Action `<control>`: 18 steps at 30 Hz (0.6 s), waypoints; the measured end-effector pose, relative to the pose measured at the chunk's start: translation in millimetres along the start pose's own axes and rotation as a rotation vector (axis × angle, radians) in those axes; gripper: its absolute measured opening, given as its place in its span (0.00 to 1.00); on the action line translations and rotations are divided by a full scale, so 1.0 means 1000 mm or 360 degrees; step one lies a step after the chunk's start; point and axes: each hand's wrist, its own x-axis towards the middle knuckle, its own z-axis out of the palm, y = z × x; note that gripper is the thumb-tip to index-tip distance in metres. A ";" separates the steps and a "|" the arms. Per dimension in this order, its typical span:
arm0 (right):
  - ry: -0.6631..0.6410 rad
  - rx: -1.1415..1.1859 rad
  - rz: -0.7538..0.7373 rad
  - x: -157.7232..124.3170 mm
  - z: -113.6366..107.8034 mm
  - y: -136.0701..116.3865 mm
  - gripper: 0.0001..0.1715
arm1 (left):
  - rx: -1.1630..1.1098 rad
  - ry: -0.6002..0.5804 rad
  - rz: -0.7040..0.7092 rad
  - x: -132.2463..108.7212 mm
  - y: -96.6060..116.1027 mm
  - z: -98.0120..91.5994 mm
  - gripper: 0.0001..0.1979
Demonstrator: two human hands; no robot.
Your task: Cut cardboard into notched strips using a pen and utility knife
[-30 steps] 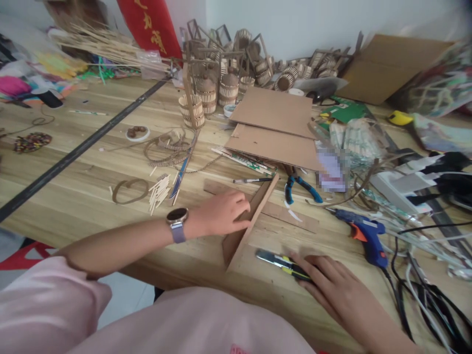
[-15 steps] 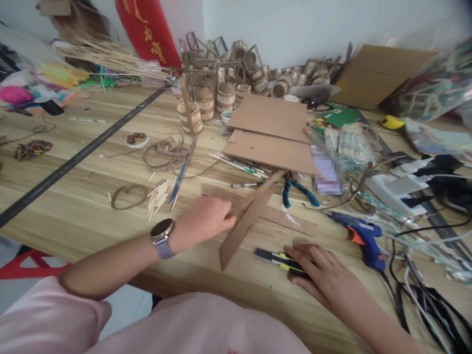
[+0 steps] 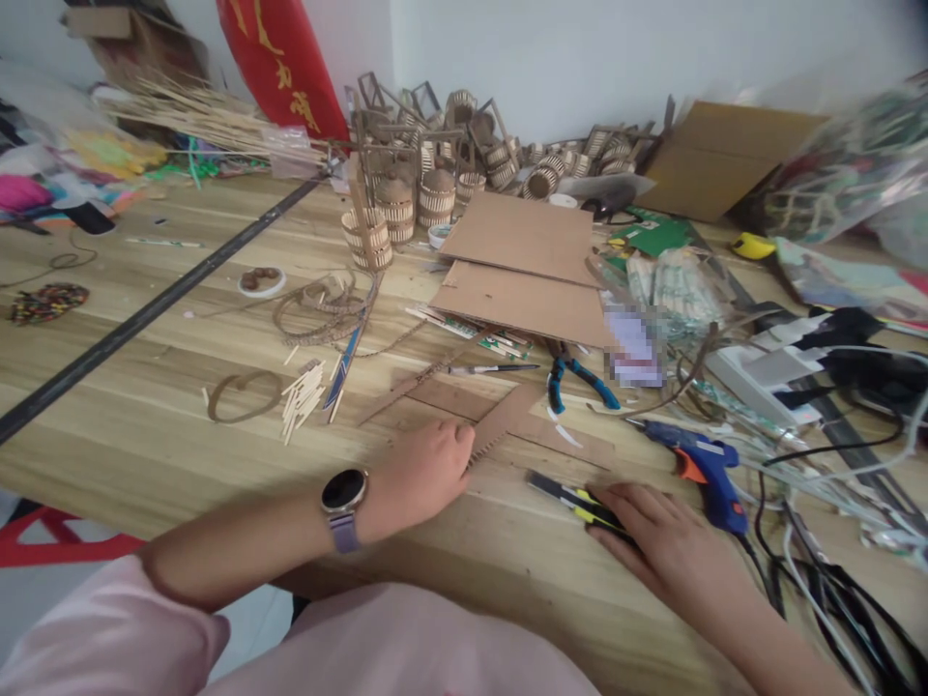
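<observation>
My left hand (image 3: 427, 469), with a watch on its wrist, is closed on a cardboard strip (image 3: 511, 416) that has a ragged, corrugated lower edge. The strip slants up and right, its near end hidden by the hand. Beneath it, another flat cardboard strip (image 3: 572, 440) lies on the table. A thin cardboard sliver (image 3: 417, 382) rests apart, beyond the left hand. My right hand (image 3: 663, 541) has its fingers over the handle of a black and yellow utility knife (image 3: 558, 490), low over the table with its front end pointing left.
Blue-handled pliers (image 3: 586, 383), a pen (image 3: 493, 368) and cardboard sheets (image 3: 518, 295) lie farther back. A blue glue gun (image 3: 703, 464) and a white power strip (image 3: 768, 372) with cables are at right. Small wooden sticks (image 3: 301, 401) lie left; little slatted buckets (image 3: 366, 237) stand behind.
My left hand has drawn nearer to me with the cardboard strip, and the thin sliver now lies separate to its upper left. The utility knife has shifted slightly right with my right hand.
</observation>
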 end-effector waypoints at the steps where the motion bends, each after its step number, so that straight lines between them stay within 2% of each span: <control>1: -0.0018 -0.0004 0.0055 -0.003 0.001 0.005 0.27 | 0.0001 0.0002 0.0002 -0.003 -0.004 -0.002 0.07; 7: -0.0102 0.0003 0.0189 -0.013 0.006 0.029 0.27 | 0.0055 -0.0149 -0.0058 -0.026 -0.032 -0.016 0.03; 10: -0.0105 -0.0001 0.0251 -0.011 0.010 0.034 0.29 | 0.0068 -0.0146 0.0090 -0.034 -0.037 -0.017 0.06; 13: -0.0129 0.0015 0.0312 -0.006 0.014 0.033 0.30 | 0.0030 -0.0183 0.0224 -0.034 -0.032 -0.013 0.07; 15: -0.0136 0.0022 0.0327 -0.003 0.015 0.032 0.30 | -0.0029 -0.0153 0.0269 -0.029 -0.029 -0.010 0.08; 18: -0.0130 0.0015 0.0310 -0.001 0.014 0.034 0.30 | -0.0089 0.0035 0.0209 -0.017 -0.034 -0.008 0.13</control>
